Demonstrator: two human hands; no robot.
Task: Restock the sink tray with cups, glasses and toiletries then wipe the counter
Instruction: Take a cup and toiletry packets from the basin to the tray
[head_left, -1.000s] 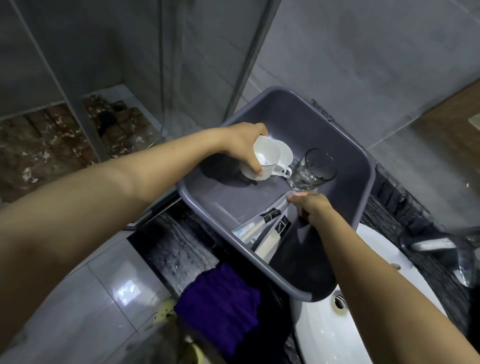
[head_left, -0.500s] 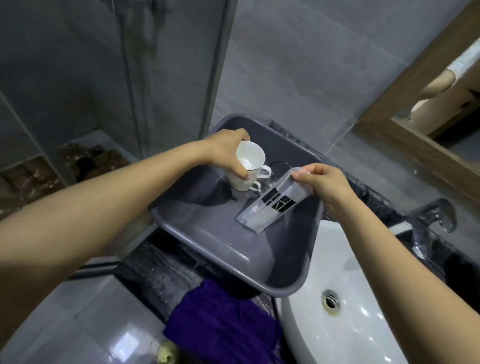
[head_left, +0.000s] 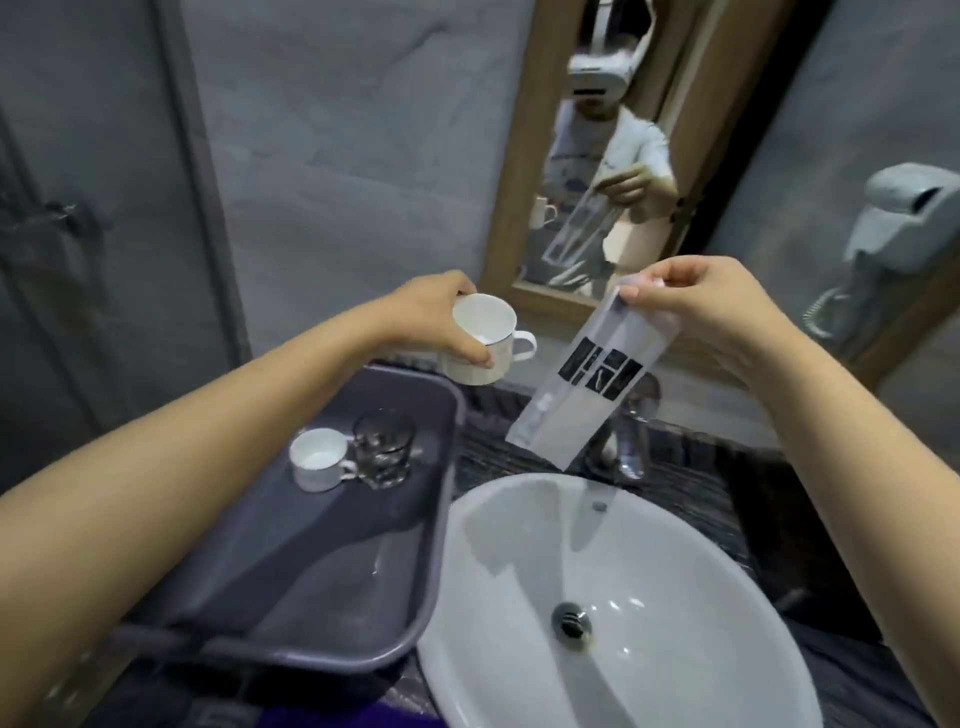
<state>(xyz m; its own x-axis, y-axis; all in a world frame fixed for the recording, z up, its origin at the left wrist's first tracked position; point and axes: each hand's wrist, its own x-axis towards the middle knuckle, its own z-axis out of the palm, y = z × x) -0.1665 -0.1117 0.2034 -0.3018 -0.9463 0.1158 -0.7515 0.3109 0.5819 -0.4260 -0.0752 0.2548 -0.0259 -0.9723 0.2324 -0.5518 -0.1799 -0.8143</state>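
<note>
My left hand (head_left: 441, 319) grips a white cup (head_left: 480, 340) by its rim and side, raised above the far corner of the grey plastic tub (head_left: 363, 571). My right hand (head_left: 696, 312) pinches the top of a clear toiletry packet (head_left: 582, 400) with black labels, which hangs over the dark counter behind the sink. Inside the tub a second white cup (head_left: 318, 460) stands upright, touching a clear glass (head_left: 384, 449).
The white basin (head_left: 649, 623) lies below my right arm, with a chrome tap (head_left: 631, 436) behind it. A wood-framed mirror (head_left: 597, 156) leans on the grey wall, a wall hairdryer (head_left: 904, 228) hangs at right, and a purple cloth (head_left: 332, 719) shows at the bottom edge.
Both hands have lifted out of the tub: the left with the white cup, the right with the toiletry packet, now over the counter. My view swung right and up toward the mirror.
</note>
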